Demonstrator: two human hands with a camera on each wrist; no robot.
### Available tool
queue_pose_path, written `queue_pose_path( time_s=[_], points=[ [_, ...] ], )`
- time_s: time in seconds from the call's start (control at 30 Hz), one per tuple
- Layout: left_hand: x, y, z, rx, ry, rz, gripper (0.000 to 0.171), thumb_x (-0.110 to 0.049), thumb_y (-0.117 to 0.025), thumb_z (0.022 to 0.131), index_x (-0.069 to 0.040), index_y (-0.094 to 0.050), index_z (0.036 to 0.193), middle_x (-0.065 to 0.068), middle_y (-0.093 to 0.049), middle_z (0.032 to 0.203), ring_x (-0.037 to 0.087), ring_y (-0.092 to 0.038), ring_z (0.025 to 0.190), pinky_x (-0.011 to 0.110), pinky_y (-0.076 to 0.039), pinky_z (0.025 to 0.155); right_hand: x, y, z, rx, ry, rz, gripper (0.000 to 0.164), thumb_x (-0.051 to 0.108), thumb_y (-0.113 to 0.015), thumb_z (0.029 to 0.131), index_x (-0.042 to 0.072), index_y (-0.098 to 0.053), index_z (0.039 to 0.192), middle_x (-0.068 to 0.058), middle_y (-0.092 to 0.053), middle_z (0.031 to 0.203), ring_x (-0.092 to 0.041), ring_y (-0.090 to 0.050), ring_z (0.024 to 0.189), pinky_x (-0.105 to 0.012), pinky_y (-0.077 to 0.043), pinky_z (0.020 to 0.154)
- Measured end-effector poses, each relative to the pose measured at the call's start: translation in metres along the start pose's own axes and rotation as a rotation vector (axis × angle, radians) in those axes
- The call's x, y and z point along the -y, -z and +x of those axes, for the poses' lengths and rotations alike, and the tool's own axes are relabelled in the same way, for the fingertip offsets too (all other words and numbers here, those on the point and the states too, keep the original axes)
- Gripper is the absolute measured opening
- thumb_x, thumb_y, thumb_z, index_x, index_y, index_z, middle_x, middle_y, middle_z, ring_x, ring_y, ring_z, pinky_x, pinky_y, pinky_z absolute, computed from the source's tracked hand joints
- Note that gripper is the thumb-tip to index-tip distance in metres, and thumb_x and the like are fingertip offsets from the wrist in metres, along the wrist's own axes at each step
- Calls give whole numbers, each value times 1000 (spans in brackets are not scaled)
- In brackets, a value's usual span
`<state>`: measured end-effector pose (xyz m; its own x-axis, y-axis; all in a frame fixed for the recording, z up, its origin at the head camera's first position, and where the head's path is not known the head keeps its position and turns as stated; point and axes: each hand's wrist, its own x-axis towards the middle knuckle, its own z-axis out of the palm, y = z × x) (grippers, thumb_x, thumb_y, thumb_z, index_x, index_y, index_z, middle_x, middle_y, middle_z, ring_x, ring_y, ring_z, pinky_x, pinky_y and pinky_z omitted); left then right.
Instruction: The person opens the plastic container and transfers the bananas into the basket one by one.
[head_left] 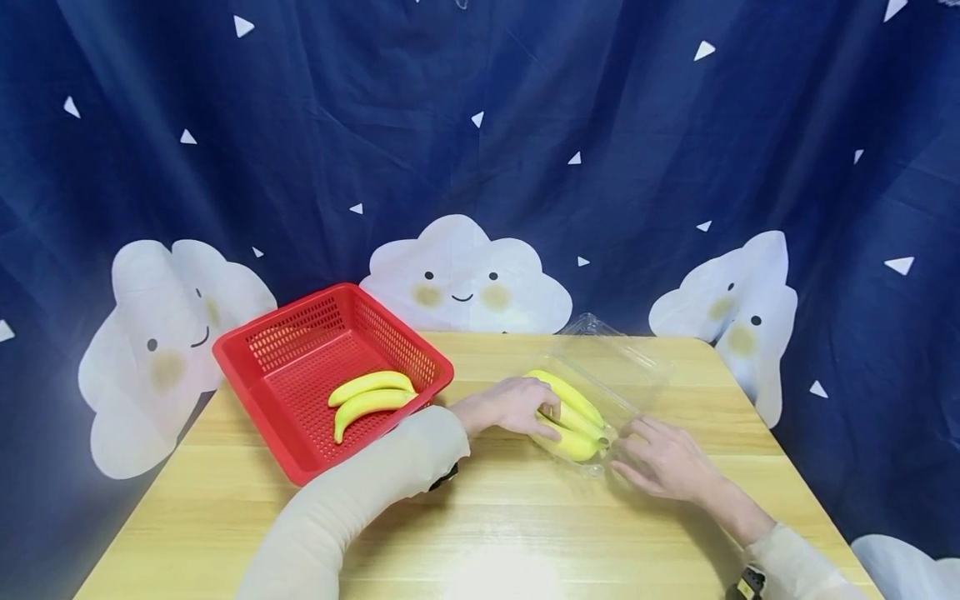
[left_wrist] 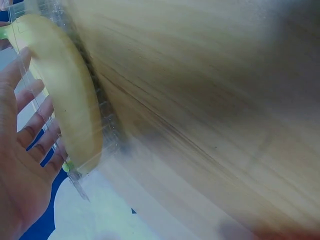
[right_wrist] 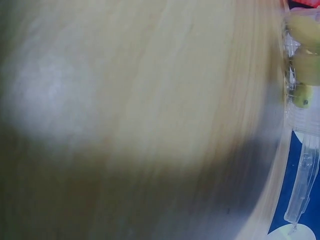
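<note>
A clear plastic box (head_left: 592, 471) with its lid (head_left: 618, 367) raised stands right of the table's middle. Three yellow bananas (head_left: 573, 398) lie side by side in it. My left hand (head_left: 517, 406) reaches over the box's left side, fingers spread and touching the bananas. In the left wrist view, those loosely extended fingers lie along one banana (left_wrist: 75, 95), partly behind clear plastic. My right hand (head_left: 667, 460) is at the box's right end, with its thumb apart and its fingertips against the plastic. The right wrist view shows the banana ends (right_wrist: 304, 62) but not that hand.
A red perforated basket (head_left: 300, 375) stands to the left, with two bananas (head_left: 371, 387) on its floor near its right wall. The wooden table (head_left: 480, 517) ends at a dark blue curtain (head_left: 480, 150) with white clouds. My left sleeve (head_left: 367, 483) passes in front of the basket.
</note>
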<state>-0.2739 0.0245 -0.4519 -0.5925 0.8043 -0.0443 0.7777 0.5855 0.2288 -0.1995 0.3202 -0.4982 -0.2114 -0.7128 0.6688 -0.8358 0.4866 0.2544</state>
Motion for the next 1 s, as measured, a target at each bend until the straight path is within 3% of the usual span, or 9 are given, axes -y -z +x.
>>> queue_pose_path(
  time_s=[0.5, 0.77, 1.0],
  points=[
    [-8, 1, 8, 119, 60, -65, 43, -59, -83, 84, -29, -77, 115, -11, -76, 117, 7, -68, 110, 23, -55, 91, 0, 0, 1, 13, -8, -5, 41, 47, -55, 105, 16, -77, 91, -1, -72, 91, -14, -65, 78, -28, -57, 63],
    [-9, 1, 9, 121, 10, -68, 42, -54, -87, 82, -28, -78, 114, -10, -77, 110, 3, -66, 97, 17, -52, 82, 1, 1, 1, 19, -17, -5, 41, 47, -54, 105, 17, -77, 92, 0, -72, 91, -14, -65, 78, -29, -57, 63],
    [-10, -1, 11, 122, 0, -83, 39, -50, -87, 84, -28, -78, 114, -9, -77, 111, 3, -67, 99, 16, -51, 84, 1, 1, 1, 18, -19, -6, 41, 47, -53, 106, 17, -77, 92, -1, -73, 91, -14, -65, 78, -29, -57, 63]
  ],
)
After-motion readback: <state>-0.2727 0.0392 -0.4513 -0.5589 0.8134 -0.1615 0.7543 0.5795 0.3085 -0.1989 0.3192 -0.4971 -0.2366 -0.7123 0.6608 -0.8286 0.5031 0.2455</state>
